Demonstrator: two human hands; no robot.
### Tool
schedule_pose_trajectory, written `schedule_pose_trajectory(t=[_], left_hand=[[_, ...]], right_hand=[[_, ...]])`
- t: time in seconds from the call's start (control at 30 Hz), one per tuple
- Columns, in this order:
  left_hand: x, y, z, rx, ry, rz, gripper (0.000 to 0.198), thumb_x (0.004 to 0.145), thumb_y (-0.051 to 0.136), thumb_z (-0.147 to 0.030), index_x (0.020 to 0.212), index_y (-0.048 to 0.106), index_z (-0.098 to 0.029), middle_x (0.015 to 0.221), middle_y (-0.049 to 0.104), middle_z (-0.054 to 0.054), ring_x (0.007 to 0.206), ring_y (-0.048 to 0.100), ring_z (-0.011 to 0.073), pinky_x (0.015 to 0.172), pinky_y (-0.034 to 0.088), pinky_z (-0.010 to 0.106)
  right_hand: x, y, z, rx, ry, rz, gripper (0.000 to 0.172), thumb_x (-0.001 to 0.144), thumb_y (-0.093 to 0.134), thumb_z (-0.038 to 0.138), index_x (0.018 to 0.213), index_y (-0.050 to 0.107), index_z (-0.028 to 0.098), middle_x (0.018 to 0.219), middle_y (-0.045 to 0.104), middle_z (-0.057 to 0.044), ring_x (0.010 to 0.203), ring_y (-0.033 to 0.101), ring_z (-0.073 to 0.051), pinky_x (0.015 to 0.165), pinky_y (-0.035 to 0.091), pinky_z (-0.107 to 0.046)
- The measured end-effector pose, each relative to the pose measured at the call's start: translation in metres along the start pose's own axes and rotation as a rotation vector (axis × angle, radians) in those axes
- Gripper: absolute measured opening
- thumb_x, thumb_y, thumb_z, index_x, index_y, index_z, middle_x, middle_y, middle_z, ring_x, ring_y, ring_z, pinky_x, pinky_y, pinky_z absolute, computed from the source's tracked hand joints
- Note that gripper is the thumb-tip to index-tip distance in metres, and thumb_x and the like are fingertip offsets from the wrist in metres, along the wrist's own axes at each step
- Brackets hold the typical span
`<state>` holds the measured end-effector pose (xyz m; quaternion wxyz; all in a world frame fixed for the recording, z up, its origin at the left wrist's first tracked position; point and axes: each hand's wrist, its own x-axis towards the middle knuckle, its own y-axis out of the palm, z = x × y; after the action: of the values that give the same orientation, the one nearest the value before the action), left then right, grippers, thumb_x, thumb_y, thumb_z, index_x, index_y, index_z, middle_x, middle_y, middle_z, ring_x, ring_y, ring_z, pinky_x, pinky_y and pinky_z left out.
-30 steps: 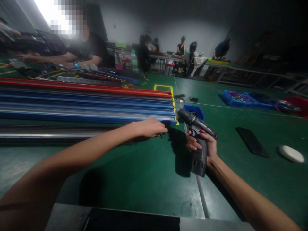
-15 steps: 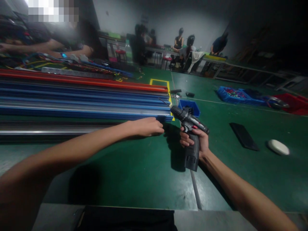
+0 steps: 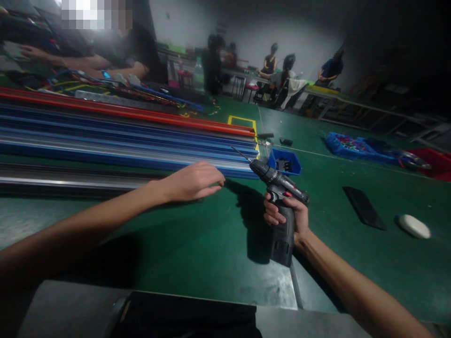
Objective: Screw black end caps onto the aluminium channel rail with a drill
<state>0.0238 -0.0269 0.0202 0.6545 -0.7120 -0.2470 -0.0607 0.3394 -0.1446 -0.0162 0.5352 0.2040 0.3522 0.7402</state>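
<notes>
My right hand [image 3: 298,213] is wrapped round the grip of a black cordless drill [image 3: 273,176]. The drill's long thin bit points up and to the left, toward the ends of the blue metal profiles [image 3: 169,150]. Palm down, my left hand [image 3: 195,180] hovers or rests by the near end of a dark and silver profile [image 3: 70,181]; contact is unclear. Its fingers stretch to the right with the thumb apart, and nothing shows between them.
Beyond the blue profiles lies a red profile [image 3: 158,115]. A blue bin [image 3: 294,162] holds black parts. To the right are a flat black object [image 3: 364,206], a white oval object [image 3: 415,226] and a blue tray [image 3: 333,141]. Across the table a person's forearms [image 3: 123,70] reach among cables.
My left hand has drawn back to the left, and its fingers have come apart from a closed shape. The drill remains in my right hand. The view has shifted slightly.
</notes>
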Motion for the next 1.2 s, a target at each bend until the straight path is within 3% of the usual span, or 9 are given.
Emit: schedule_pose_trajectory(t=[0.1,0.2,0.3,0.43,0.7,0.87,1.2], left_hand=[[-0.03,-0.005,0.006,-0.102,-0.136,-0.228,0.016,0.102,0.06,-0.029,0.103,0.072,-0.019,0.108,0.08,0.008,0.106,0.075,0.0214,0.1,0.055,0.038],[-0.048,-0.007,0.011,-0.153,-0.364,-0.425,0.016,0.098,0.066,-0.034,0.099,0.073,-0.018,0.104,0.081,0.007,0.1,0.076,0.0205,0.096,0.058,0.035],[-0.055,-0.006,0.018,-0.235,-0.542,-0.525,0.02,0.094,0.072,-0.039,0.098,0.074,-0.019,0.102,0.08,0.007,0.097,0.075,0.0207,0.092,0.058,0.036],[-0.056,0.0,0.03,-0.436,-0.592,-0.635,0.024,0.086,0.082,-0.041,0.091,0.076,-0.018,0.091,0.079,0.006,0.087,0.073,0.019,0.083,0.058,0.032],[-0.055,0.001,0.035,-0.781,-0.694,-0.627,0.025,0.076,0.089,-0.035,0.086,0.076,-0.016,0.08,0.077,0.004,0.068,0.071,0.0145,0.069,0.058,0.028],[-0.053,-0.001,0.032,-0.816,-0.726,-0.625,0.022,0.078,0.086,-0.034,0.084,0.077,-0.015,0.081,0.077,0.005,0.064,0.07,0.0137,0.066,0.058,0.029],[-0.059,-0.005,0.029,-0.799,-0.771,-0.566,0.02,0.082,0.084,-0.032,0.092,0.077,-0.016,0.089,0.078,0.006,0.065,0.07,0.0121,0.065,0.057,0.025]], right_hand=[[0.005,0.006,-0.009,-0.012,0.027,-0.014,0.026,0.084,0.066,0.025,0.103,0.071,0.009,0.07,0.058,0.0,0.044,0.036,-0.007,0.052,0.05,-0.022],[0.013,0.01,-0.015,-0.019,0.084,-0.014,0.027,0.083,0.066,0.025,0.103,0.071,0.007,0.07,0.059,-0.001,0.045,0.038,-0.007,0.052,0.049,-0.022],[0.024,0.011,-0.019,-0.041,0.12,0.012,0.029,0.084,0.067,0.027,0.103,0.072,0.006,0.069,0.061,-0.002,0.046,0.039,-0.007,0.053,0.048,-0.022],[0.037,0.007,-0.025,-0.062,0.123,0.07,0.03,0.084,0.068,0.029,0.103,0.071,0.006,0.067,0.06,-0.001,0.045,0.034,-0.007,0.051,0.046,-0.023],[0.032,0.003,-0.027,-0.083,0.216,0.016,0.029,0.084,0.07,0.037,0.1,0.071,0.014,0.068,0.056,0.0,0.042,0.023,-0.008,0.044,0.037,-0.028],[0.027,0.004,-0.028,-0.139,0.27,-0.035,0.03,0.079,0.074,0.045,0.096,0.072,0.02,0.064,0.053,0.001,0.04,0.018,-0.008,0.042,0.031,-0.031],[0.026,0.001,-0.031,-0.089,0.284,0.088,0.033,0.085,0.071,0.043,0.102,0.074,0.016,0.069,0.059,-0.002,0.039,0.023,-0.008,0.043,0.034,-0.032]])
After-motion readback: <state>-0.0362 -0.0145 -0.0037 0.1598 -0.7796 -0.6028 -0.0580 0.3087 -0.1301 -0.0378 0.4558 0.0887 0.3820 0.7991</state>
